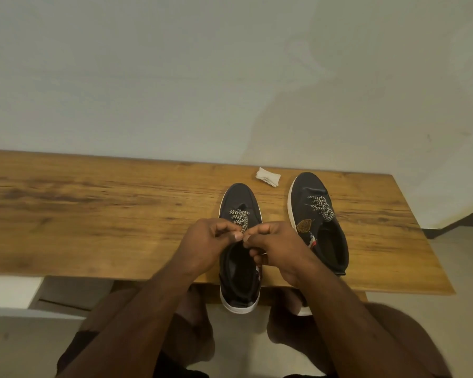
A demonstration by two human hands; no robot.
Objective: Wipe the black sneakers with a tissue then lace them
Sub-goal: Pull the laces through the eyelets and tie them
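Two black sneakers with white soles stand on a wooden table (93, 208). The left sneaker (239, 199) points away from me and its heel hangs over the near table edge. Its black-and-white lace (239, 218) is threaded through the front eyelets. My left hand (208, 244) and my right hand (277, 246) meet above its tongue, each pinching a lace end between thumb and fingers. The right sneaker (318, 214) stands beside it, its own patterned lace (322, 207) partly threaded. A crumpled white tissue (268, 176) lies near the far table edge, between the toes.
A pale wall (175, 77) rises directly behind the table. The table's right end (410, 214) lies just past the right sneaker. My knees and the floor show below the near edge.
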